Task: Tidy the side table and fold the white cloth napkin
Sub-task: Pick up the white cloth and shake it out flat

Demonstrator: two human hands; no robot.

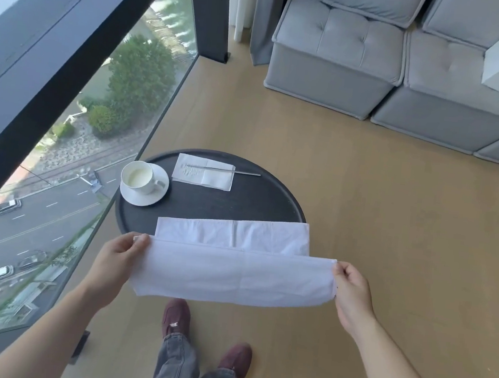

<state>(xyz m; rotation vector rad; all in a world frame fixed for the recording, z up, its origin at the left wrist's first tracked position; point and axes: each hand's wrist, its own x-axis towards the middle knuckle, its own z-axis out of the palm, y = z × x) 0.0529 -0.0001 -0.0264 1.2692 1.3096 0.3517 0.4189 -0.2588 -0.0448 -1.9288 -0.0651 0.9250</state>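
The left hand (119,260) and the right hand (351,293) are each pinching one end of the white napkin (232,263), holding its folded-over near part stretched above the near edge of the round black table (210,206). The napkin's far part is lying flat on the table. Toward the table's far left side a white cup (138,175) is standing on a saucer (144,192). Just right of the cup, a paper napkin (204,175) is lying with a thin metal utensil (237,172) across it.
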